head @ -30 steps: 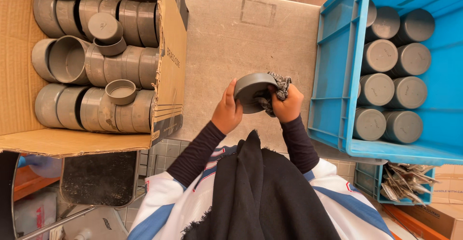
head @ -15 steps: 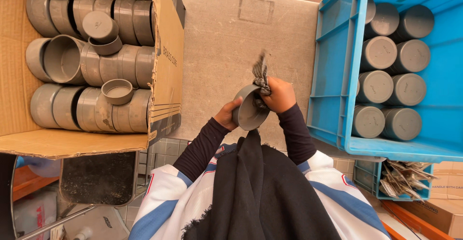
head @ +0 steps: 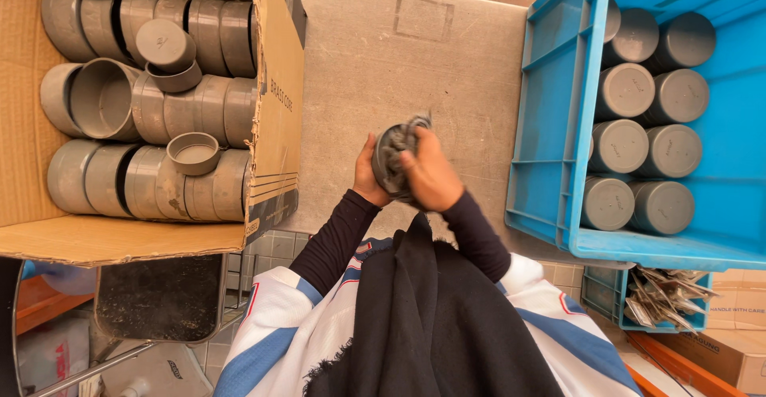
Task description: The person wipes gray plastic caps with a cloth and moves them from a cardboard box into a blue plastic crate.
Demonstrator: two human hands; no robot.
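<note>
Cardboard box [head: 275, 118] left, crate [head: 550, 126] right, hands between, over table [head: 447, 70].

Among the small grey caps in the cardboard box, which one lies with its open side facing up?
The lower cap, resting on the bottom row of pipe fittings, shows its hollow inside. The upper cap shows its closed flat top, stacked on another piece.

My right hand [head: 431, 175] covers most of the grey cap [head: 391, 160] I hold — only its left part and a bit of rim show, and the rag [head: 408, 126] bunched against it is blurred. My left hand [head: 369, 175] sits mostly behind the cap, fingers out of sight. The cardboard box [head: 275, 110] runs off the left and top edges — its far fittings are cut off. The blue crate [head: 550, 126] is cropped at the right. The items in the small bin [head: 606, 297] are too small to tell.
</note>
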